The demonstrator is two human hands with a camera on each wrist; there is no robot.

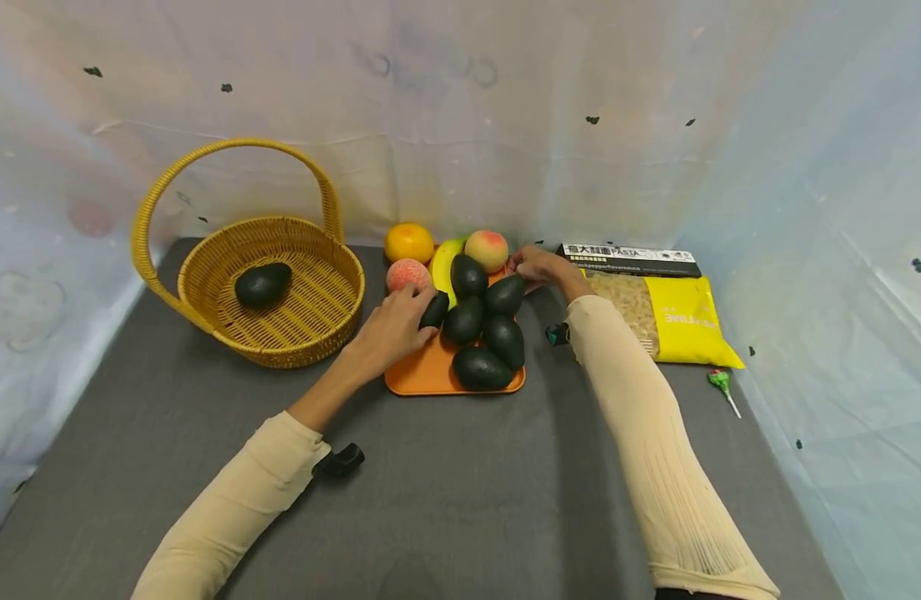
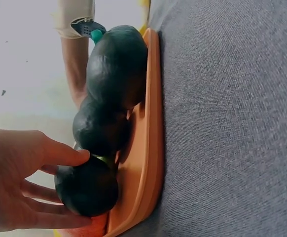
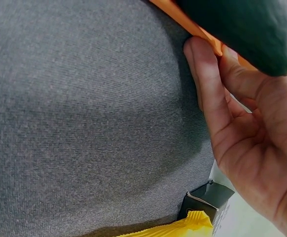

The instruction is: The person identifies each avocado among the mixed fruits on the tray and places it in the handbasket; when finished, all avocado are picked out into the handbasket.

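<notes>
An orange tray (image 1: pixel 422 377) lies mid-table, bearing several dark avocados (image 1: pixel 481 368), a banana (image 1: pixel 447 260), two peaches (image 1: pixel 487 250) and an orange (image 1: pixel 409 243) at its far left corner. My left hand (image 1: pixel 394 323) grips one avocado (image 2: pixel 87 187) at the tray's left side, thumb on top and fingers round it, as the left wrist view shows. With thumb and fingers my right hand (image 3: pixel 247 108) pinches the tray's right rim (image 3: pixel 202 33), right beside another avocado (image 3: pixel 252 29).
Left of the tray stands a yellow wicker basket (image 1: pixel 272 354) with a tall handle, holding one avocado (image 1: pixel 262 286). A pasta box (image 1: pixel 629 260), a yellow pasta bag (image 1: pixel 688 321) and a green-wrapped lollipop (image 1: pixel 721 385) lie on the right. A pale curtain (image 1: pixel 460 108) hangs behind the grey table.
</notes>
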